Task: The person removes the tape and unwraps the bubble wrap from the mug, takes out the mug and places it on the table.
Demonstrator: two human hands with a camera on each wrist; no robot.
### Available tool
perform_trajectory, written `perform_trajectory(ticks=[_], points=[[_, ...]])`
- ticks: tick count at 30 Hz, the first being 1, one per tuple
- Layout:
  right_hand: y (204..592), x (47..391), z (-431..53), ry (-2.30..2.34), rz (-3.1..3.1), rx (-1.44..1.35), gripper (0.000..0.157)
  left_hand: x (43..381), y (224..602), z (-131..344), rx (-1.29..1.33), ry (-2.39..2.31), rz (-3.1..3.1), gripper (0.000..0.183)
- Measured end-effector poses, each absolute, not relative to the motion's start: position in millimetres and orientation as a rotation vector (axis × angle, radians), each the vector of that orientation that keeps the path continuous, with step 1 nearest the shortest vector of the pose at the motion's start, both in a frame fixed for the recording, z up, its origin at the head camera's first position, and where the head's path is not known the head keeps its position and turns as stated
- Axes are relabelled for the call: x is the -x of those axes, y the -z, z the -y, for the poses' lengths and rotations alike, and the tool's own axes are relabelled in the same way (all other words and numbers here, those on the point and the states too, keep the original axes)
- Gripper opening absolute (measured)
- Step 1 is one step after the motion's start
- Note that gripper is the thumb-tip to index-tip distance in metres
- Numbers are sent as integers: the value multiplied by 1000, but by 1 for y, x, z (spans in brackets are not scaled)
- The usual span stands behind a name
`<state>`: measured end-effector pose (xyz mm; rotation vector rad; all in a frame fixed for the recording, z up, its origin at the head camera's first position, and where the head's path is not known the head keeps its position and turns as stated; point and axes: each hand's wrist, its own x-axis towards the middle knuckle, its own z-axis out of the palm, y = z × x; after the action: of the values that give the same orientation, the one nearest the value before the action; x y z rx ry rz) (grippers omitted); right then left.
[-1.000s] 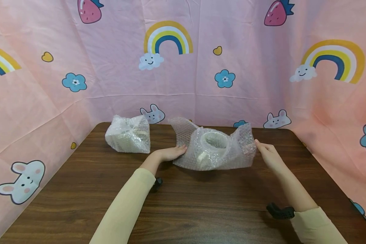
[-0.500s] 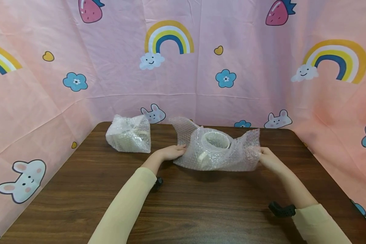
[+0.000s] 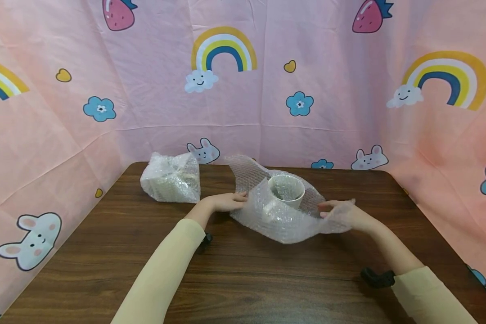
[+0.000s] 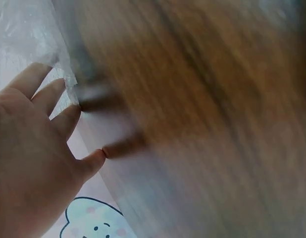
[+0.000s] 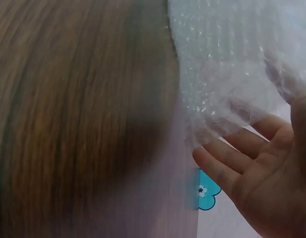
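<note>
A white mug (image 3: 293,203) stands among loose bubble wrap (image 3: 283,227) on the table, its mouth and right side uncovered. The front of the mug, where the handle is, shows hazily through the sheet. My left hand (image 3: 227,202) lies at the left edge of the wrap with fingers extended; in the left wrist view its fingertips (image 4: 56,84) meet the sheet's edge. My right hand (image 3: 350,216) is at the wrap's right flap with fingers spread. The right wrist view shows the film (image 5: 217,84) lying over some fingertips and the thumb, without a curled grip.
Another bubble-wrapped bundle (image 3: 172,182) sits at the back left of the dark wooden table (image 3: 267,279). A pink patterned cloth (image 3: 235,108) hangs behind and along both sides. A black wrist device (image 3: 376,278) is on the right arm.
The right flap of bubble wrap has come down toward the front, uncovering the mug's mouth and right side. My right hand has moved left toward the mug. The left hand stays nearly still.
</note>
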<state>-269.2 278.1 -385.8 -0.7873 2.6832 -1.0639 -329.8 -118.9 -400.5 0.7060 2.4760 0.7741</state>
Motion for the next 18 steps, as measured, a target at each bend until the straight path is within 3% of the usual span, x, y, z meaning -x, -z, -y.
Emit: perform_trajectory(ticks=[9, 18], points=[[395, 272, -276, 915, -2568, 780, 71, 333, 402, 123, -773, -753, -2435, 60], [402, 273, -271, 781, -2545, 785, 85, 334, 401, 122, -737, -694, -2447, 67]])
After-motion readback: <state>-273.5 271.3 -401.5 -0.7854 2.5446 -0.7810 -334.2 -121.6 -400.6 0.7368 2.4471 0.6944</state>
